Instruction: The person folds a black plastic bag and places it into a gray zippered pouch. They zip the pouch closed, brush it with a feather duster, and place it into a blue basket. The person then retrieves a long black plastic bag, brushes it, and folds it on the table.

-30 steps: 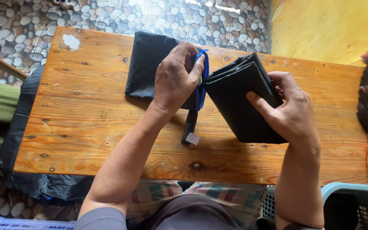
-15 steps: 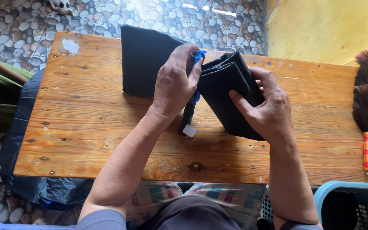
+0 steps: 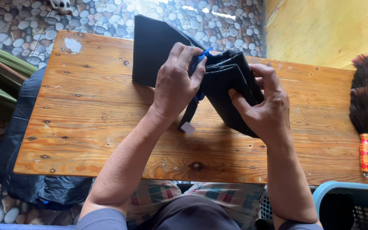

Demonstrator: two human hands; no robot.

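Observation:
A black folded fabric item (image 3: 150,51), like a bag or garment, lies across a wooden table (image 3: 86,110). My left hand (image 3: 177,83) pinches its blue cord or trim (image 3: 202,57) near the middle, and a dark strap with a pale end tag (image 3: 188,127) hangs below that hand. My right hand (image 3: 265,106) grips the bunched, folded right part of the fabric (image 3: 226,81), thumb on the near side and fingers over the top.
A feather duster with a red and orange handle (image 3: 366,106) lies at the table's right end. A light blue plastic basket (image 3: 354,204) stands at bottom right. Black plastic sheeting (image 3: 26,127) drapes off the left edge over a pebble floor. A yellow wall rises at top right.
The right part of the fabric has been gathered tighter under my right hand. Both hands have shifted slightly toward the far side of the table.

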